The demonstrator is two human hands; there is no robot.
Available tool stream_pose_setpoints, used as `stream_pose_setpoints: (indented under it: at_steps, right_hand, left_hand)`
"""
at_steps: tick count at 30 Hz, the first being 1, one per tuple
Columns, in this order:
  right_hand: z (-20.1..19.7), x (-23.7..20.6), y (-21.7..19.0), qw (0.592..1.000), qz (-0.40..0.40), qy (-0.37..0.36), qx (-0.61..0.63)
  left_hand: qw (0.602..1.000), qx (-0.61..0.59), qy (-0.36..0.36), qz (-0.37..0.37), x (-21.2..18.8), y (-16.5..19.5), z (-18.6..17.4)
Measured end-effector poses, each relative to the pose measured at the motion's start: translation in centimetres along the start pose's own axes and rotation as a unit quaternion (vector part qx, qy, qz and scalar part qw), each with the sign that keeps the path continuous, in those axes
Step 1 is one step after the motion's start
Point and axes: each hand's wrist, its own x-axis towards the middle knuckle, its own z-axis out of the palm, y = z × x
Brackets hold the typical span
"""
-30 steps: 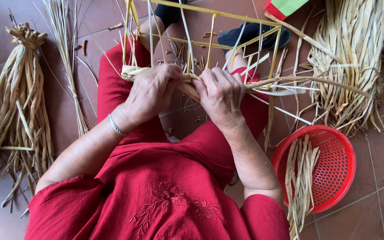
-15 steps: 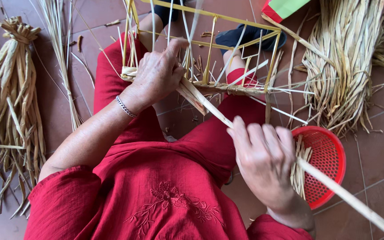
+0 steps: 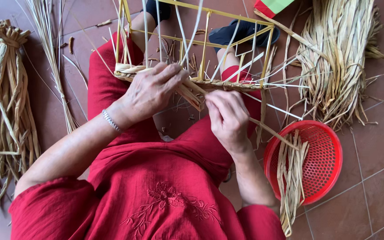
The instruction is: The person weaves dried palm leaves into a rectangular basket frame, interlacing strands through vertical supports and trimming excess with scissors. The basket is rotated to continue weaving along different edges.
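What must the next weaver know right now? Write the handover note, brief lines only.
Left hand: grips the woven rim and the flat dried-straw strand on the yellow wire frame.
Right hand: fingers pinch the same strand, its tail trailing toward the round red plastic basket.
Done: one braided row along the frame's near edge.
Left: white upright stakes above stand unwoven.
Supply: loose straw bundle at right, tied bundle at left.

A red garment with tone-on-tone floral embroidery is being worn. Left of it, tan dried reeds are lying on the reddish-brown tiled floor. Right of it, a red mesh basket is showing; above it, a yellow wire frame with pale straw weaving.
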Motion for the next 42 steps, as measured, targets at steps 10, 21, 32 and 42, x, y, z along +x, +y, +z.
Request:
stream_pose_setpoints:
  at_steps: [10,21,32,42]
  right_hand:
    - [5.0,5.0,5.7,0.880,0.305,-0.145,0.335]
    - [5.0,2.6,4.9,0.850,0.306,-0.084,0.421]
    - [3.6,1.6,2.2,0.899,0.224,0.015,0.376]
    - [5.6,3.4,1.8,0.923,0.242,-0.018,0.300]
  left_hand:
    - [0.996,0.082,-0.045,-0.010,0.5,3.0,0.7]
    - [0.960,-0.164,0.044,-0.223,1.2,1.4,0.2]
    - [0.947,-0.215,0.059,-0.231,2.1,0.2,0.2]
    - [0.963,-0.168,0.085,-0.193,1.5,0.4,0.3]
